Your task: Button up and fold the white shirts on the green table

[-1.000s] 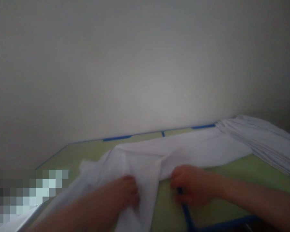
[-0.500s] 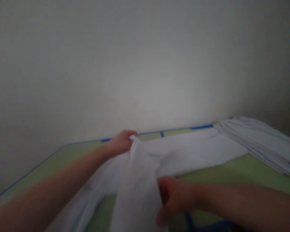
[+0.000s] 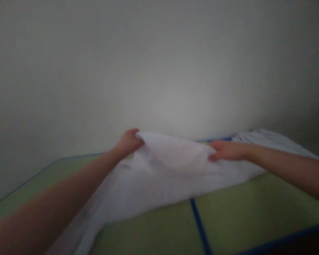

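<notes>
White cloth point(image 3: 159, 187) held by its raised edge

Left hand point(image 3: 129, 142) and right hand point(image 3: 225, 150) each pinch the cloth's upper edge; the rest lies across the green counter point(image 3: 228, 209), fabric pile point(image 3: 276, 138) at far right.

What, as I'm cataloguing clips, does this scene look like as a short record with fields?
Left hand: gripping the white cloth
Right hand: gripping its raised edge, farther right
Cloth state: partly lifted between the hands, more lying across the green table
Table markings: blue strips
Far right: more white fabric, partly hidden
Background: plain grey wall
</notes>
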{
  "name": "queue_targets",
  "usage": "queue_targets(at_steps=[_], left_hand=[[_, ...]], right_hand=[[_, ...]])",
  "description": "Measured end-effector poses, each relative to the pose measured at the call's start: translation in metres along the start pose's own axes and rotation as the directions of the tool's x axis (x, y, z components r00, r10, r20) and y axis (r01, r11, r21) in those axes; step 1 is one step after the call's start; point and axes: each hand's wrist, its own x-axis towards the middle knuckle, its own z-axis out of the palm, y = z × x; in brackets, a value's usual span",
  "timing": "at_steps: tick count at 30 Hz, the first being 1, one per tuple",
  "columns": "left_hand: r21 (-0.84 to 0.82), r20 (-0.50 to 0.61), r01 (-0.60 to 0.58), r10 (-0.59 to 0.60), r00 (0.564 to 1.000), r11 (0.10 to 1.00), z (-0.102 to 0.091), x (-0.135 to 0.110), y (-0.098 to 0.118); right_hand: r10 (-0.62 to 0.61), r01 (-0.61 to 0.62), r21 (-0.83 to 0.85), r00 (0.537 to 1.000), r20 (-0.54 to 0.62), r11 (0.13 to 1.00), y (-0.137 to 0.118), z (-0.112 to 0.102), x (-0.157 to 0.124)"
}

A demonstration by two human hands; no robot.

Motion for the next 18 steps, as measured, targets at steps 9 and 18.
queue_targets(at_steps=[9, 18], left_hand=[[0.166, 0.040, -0.029, 0.023, 0.999, 0.986, 0.050, 0.022, -0.002], [0.114, -0.189, -0.076, 0.097, 0.977, 0.991, 0.068, 0.010, -0.003]], right_hand=[[-0.277, -0.339, -0.675, 0.723, -0.632, 0.655, -0.057, -0.123, 0.061], [-0.651, -0.259, -0.819, 0.506, -0.567, 0.512, -0.154, -0.142, 0.157]])
